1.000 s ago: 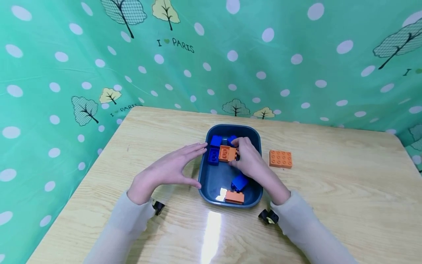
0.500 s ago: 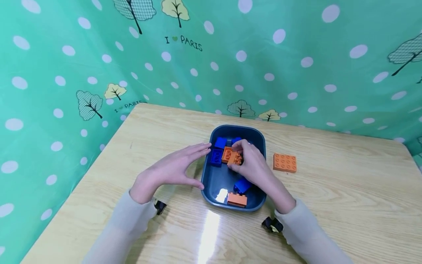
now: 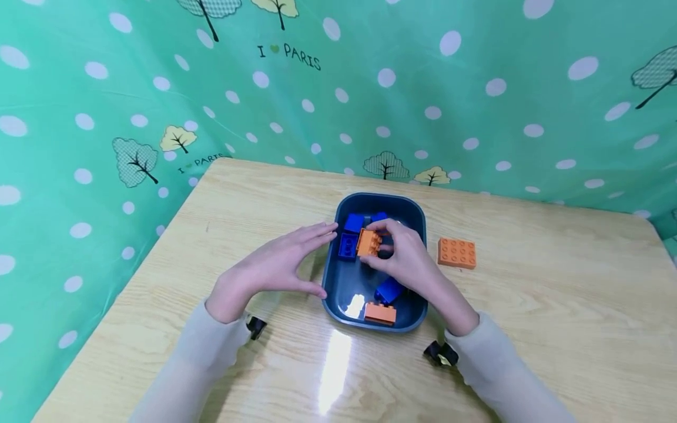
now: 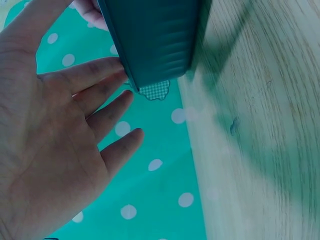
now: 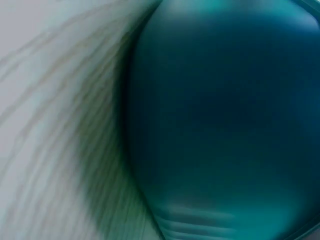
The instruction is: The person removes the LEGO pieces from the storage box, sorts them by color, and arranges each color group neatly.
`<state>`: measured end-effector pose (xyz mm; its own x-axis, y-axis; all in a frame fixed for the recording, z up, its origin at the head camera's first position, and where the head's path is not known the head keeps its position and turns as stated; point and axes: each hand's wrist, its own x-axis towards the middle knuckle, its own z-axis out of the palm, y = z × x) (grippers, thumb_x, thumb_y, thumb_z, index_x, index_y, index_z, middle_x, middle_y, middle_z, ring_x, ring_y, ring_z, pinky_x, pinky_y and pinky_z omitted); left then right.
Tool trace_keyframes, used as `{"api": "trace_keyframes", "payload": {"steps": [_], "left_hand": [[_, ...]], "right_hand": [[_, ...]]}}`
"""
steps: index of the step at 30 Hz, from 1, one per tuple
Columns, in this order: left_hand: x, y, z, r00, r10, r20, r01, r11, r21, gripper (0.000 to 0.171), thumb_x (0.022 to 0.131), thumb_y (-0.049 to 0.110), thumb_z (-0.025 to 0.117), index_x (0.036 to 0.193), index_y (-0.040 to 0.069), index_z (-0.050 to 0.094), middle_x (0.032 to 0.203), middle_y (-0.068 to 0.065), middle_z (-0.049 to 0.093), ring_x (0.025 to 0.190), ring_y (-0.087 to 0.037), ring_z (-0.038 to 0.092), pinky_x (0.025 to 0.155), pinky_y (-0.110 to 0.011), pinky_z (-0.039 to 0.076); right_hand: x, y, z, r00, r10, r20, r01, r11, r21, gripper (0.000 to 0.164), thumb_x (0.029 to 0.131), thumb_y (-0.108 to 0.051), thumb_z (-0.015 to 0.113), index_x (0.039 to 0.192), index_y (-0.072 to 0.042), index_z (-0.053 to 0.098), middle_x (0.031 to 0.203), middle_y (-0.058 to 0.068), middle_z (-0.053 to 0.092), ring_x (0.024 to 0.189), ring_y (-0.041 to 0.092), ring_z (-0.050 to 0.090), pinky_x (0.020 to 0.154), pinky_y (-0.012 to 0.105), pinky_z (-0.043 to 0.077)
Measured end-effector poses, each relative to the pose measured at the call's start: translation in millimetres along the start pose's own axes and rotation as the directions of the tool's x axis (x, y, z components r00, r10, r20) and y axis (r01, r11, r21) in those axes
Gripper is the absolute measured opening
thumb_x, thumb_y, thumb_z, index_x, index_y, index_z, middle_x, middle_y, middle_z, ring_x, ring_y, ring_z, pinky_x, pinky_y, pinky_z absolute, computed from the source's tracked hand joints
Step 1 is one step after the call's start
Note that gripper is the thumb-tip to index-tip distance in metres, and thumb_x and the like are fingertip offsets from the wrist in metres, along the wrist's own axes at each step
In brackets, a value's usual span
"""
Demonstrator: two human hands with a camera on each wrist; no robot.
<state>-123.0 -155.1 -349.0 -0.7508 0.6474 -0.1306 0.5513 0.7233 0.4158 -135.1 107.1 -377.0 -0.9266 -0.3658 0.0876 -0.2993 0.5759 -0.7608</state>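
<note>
In the head view, my right hand (image 3: 406, 258) reaches into a dark blue plastic tray (image 3: 329, 288) and pinches an orange toy brick (image 3: 367, 242) between thumb and fingers, its studs facing right. Another orange brick lies beneath it, mostly hidden. My left hand (image 3: 275, 259) is spread at the tray's left side, fingertips right at the rim and nothing in its grasp. The left wrist view shows that palm (image 4: 55, 130) with straight fingers touching the tray's edge (image 4: 131, 75). Only the tray's outer wall (image 5: 215, 110) fills the right wrist view, blurred; the right hand is hidden there.
Blue bricks lie at the tray's back left (image 3: 354, 222), just in front of that (image 3: 347, 246), and at front right (image 3: 388, 290). An orange brick (image 3: 380, 314) sits at its front. On the wooden table (image 3: 550, 294), a larger orange brick (image 3: 457, 253) lies to the right.
The orange brick in my right hand has turned and shifted left, and now covers the orange brick lying in the tray. My left hand has kept its place at the rim.
</note>
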Motion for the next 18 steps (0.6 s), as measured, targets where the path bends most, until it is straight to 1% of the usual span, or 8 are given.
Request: {"api": "trace_keyframes", "payload": {"steps": [3,7,10,13,18], "left_hand": [[-0.1,0.4,0.2,1.0,-0.015,0.0,0.015,1.0,-0.001,0.108,0.074,0.055,0.083,0.158,0.013,0.029,0.168,0.0,0.02,0.154,-0.027,0.022,0.124,-0.051,0.026],[-0.4,0.1,1.3,1.0,-0.023,0.0,0.023,1.0,-0.003,0.107,0.074,0.056,0.082,0.158,0.014,0.029,0.168,0.001,0.019,0.155,-0.027,0.021,0.124,-0.05,0.025],[-0.4,-0.5,1.9,1.0,-0.012,-0.003,0.012,1.0,-0.001,0.107,0.074,0.056,0.082,0.158,0.013,0.029,0.168,0.0,0.02,0.155,-0.027,0.022,0.124,-0.05,0.025],[0.4,-1.0,0.8,1.0,-0.001,-0.008,0.001,1.0,0.003,0.107,0.074,0.055,0.082,0.158,0.012,0.03,0.168,0.0,0.02,0.155,-0.027,0.021,0.124,-0.05,0.025],[2.1,-3.0,-1.0,1.0,0.001,0.003,-0.001,1.0,-0.005,0.107,0.074,0.055,0.082,0.157,0.012,0.03,0.168,0.0,0.018,0.155,-0.027,0.02,0.124,-0.05,0.026]], "right_hand": [[1.1,0.6,-1.1,1.0,-0.021,0.001,0.021,1.0,-0.011,0.054,0.081,-0.021,0.084,0.128,-0.007,0.062,0.132,0.012,0.061,0.116,0.028,0.065,0.09,0.037,0.059],[1.9,1.0,-2.3,0.999,-0.031,0.026,0.032,0.999,-0.038,0.056,0.081,-0.025,0.084,0.131,-0.01,0.064,0.134,0.01,0.062,0.12,0.027,0.063,0.094,0.039,0.058],[1.4,0.9,-2.2,0.999,-0.004,0.047,0.005,1.0,-0.017,0.058,0.079,-0.027,0.085,0.129,-0.009,0.064,0.131,0.011,0.064,0.115,0.027,0.066,0.092,0.038,0.059],[0.9,0.9,-2.1,0.999,0.003,0.05,-0.002,1.0,-0.014,0.058,0.077,-0.029,0.086,0.128,-0.008,0.066,0.129,0.012,0.066,0.11,0.025,0.07,0.089,0.036,0.06],[0.5,1.2,-1.4,0.997,-0.049,0.061,0.051,0.998,-0.034,0.058,0.078,-0.029,0.085,0.128,-0.006,0.067,0.131,0.013,0.066,0.109,0.025,0.07,0.089,0.038,0.06]]}}
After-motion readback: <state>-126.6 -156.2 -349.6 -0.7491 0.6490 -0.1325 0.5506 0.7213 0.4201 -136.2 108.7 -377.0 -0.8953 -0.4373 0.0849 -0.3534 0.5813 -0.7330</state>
